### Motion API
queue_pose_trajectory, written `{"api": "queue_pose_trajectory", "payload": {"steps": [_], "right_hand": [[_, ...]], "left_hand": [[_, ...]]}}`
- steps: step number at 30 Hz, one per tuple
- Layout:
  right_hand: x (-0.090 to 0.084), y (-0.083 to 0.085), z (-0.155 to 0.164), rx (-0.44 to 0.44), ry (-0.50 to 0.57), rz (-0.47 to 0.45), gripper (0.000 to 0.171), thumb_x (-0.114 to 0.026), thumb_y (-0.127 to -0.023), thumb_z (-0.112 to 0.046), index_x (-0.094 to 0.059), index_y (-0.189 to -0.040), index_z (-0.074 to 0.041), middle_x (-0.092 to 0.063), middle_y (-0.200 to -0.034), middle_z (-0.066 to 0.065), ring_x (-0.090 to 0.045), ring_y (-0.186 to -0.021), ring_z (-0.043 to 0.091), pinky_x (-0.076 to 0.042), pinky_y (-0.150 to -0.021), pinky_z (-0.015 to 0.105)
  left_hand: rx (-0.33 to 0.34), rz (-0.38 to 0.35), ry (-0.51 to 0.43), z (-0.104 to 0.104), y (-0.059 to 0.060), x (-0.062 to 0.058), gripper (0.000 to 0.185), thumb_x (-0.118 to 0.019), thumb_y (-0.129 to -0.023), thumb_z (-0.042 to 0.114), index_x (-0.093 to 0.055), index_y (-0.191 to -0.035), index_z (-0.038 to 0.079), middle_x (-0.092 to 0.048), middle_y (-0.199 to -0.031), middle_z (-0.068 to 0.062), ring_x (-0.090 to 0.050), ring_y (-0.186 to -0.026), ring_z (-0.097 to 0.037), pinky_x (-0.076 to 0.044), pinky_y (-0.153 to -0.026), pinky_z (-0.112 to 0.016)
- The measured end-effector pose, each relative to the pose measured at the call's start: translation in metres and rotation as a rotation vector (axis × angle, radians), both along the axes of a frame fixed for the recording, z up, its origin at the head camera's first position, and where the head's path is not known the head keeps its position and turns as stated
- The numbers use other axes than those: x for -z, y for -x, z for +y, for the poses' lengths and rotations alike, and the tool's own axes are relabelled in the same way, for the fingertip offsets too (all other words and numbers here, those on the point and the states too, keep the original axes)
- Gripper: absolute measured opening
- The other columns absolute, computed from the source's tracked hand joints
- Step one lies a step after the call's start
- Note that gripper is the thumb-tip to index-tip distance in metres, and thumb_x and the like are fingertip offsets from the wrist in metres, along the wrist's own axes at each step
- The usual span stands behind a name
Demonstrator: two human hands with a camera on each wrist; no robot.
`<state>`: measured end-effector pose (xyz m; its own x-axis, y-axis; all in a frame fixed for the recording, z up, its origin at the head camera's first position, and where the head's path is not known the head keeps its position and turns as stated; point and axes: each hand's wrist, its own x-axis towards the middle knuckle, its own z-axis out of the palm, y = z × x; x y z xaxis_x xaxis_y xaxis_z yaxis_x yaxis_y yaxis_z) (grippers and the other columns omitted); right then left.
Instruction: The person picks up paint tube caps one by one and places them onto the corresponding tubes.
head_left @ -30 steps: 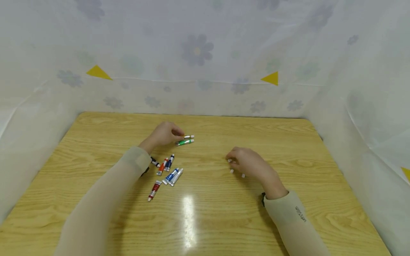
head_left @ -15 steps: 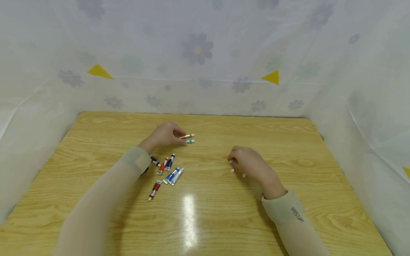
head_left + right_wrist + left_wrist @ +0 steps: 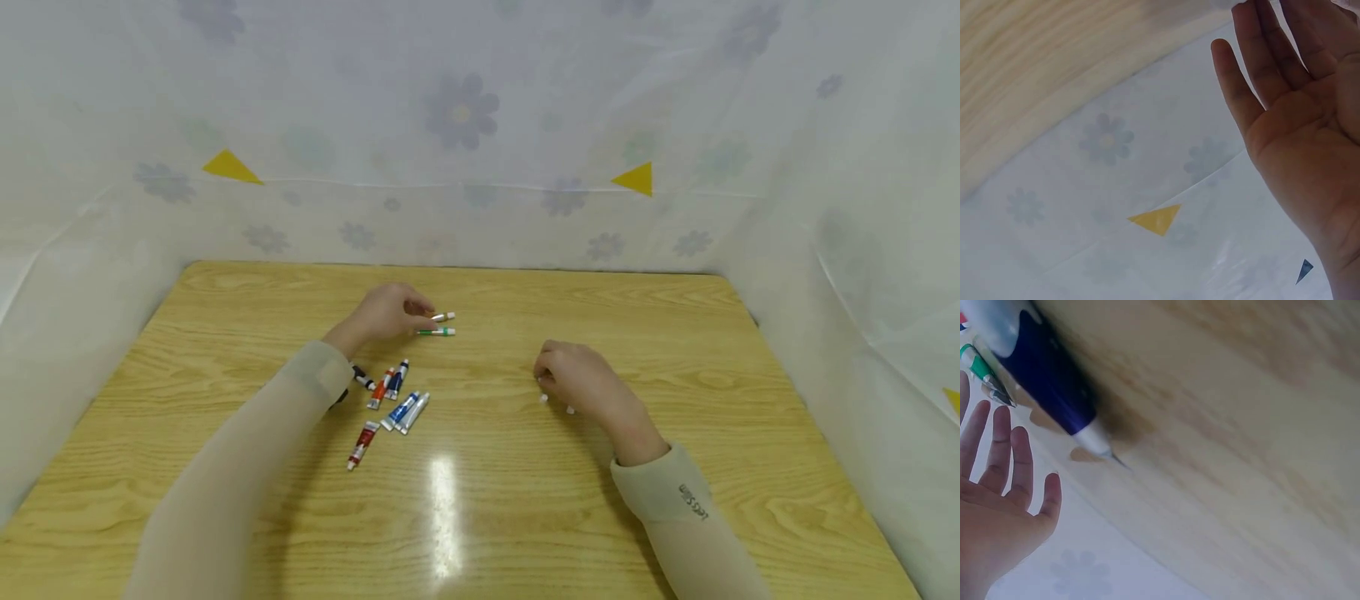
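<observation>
My left hand (image 3: 390,311) is over the far left of the table, its thumb and fingertips pinching a small ochre paint tube (image 3: 445,317). Just below the thumb lies a green paint tube (image 3: 442,332), white cap pointing right. In the left wrist view the fingers (image 3: 1020,465) reach towards the green tube at the upper left; the ochre one does not show there. My right hand (image 3: 581,379) is right of the middle, fingers bent down around a tiny white piece, mostly hidden at its fingertips. Two more small white pieces (image 3: 543,398) lie below that hand.
Closer to me lie several paint tubes: orange (image 3: 379,389), dark blue (image 3: 397,381), blue (image 3: 401,411), silver (image 3: 415,414), red (image 3: 363,445) and a dark one (image 3: 363,378) partly behind the left wrist. A flowered white curtain (image 3: 465,217) encloses the wooden table (image 3: 487,517).
Under the left hand the ochre tube has shifted slightly, and the green tube has turned to lie more level. The right hand has moved slightly, covering more of its white piece.
</observation>
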<state>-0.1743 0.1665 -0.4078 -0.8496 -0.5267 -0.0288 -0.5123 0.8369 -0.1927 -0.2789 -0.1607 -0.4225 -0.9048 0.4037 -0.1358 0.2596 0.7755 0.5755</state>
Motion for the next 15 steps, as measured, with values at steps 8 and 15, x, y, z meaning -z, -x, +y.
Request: {"api": "queue_pose_trajectory", "payload": {"steps": [8, 15], "right_hand": [[0.0003, 0.0012, -0.0013, 0.007, -0.009, -0.039, 0.009, -0.074, -0.096, -0.015, -0.078, -0.103, -0.012, -0.07, -0.106, 0.002, -0.069, -0.091, 0.018, -0.06, -0.079, 0.034], [0.0017, 0.0024, -0.0026, -0.008, -0.019, -0.04, 0.007, -0.074, -0.096, -0.015, -0.079, -0.101, -0.013, -0.069, -0.104, 0.002, -0.068, -0.088, 0.017, -0.06, -0.078, 0.033]], "left_hand": [[0.006, -0.006, 0.013, 0.0027, 0.0009, -0.0023, 0.035, -0.073, -0.097, 0.037, -0.074, -0.124, 0.014, -0.072, -0.123, -0.007, -0.066, -0.112, -0.026, -0.055, -0.098, -0.046], [0.019, 0.016, 0.052, 0.0056, 0.0019, -0.0039, 0.029, -0.07, -0.099, 0.031, -0.077, -0.122, 0.014, -0.072, -0.125, -0.01, -0.066, -0.114, -0.028, -0.053, -0.1, -0.048]]}}
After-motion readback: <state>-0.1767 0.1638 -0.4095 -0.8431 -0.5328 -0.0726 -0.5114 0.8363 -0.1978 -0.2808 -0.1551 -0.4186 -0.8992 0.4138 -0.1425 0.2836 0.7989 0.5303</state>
